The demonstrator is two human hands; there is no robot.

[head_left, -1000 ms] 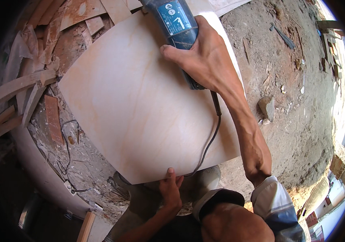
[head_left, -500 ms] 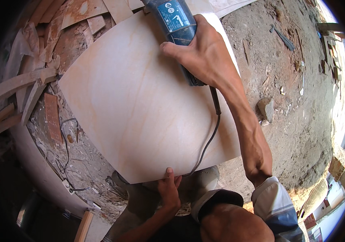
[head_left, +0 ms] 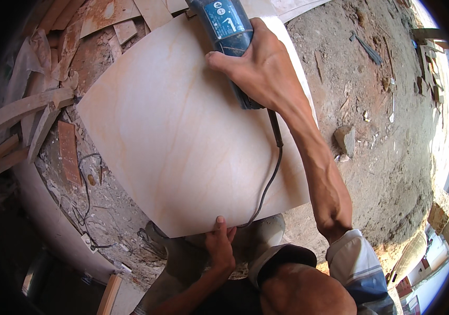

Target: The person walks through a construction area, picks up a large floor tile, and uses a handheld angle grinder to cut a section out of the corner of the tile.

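Observation:
A large cream tile [head_left: 182, 142] with faint tan veins lies tilted in the middle of the view. My left hand [head_left: 220, 244] grips its near edge, thumb on the top face and fingers partly hidden underneath. Wrapped around the body of a blue angle grinder [head_left: 227, 31] is my right hand [head_left: 263, 68], over the far right part of the tile. The grinder's front end lies beyond the top of the view. Its black cord [head_left: 271, 178] runs down across the tile and over the near edge beside my left hand.
Broken boards and tile scraps [head_left: 51, 100] are piled at the left. A reddish flat piece [head_left: 69, 152] and a loose dark cable [head_left: 89, 210] lie left of the tile. On the rough dirt floor [head_left: 392, 157] at right sits a stone [head_left: 345, 140]. My bent knee [head_left: 303, 291] is near.
My right hand and the grinder have shifted slightly left and away from me. The tile's near edge has moved a little away from me, with my left hand on it.

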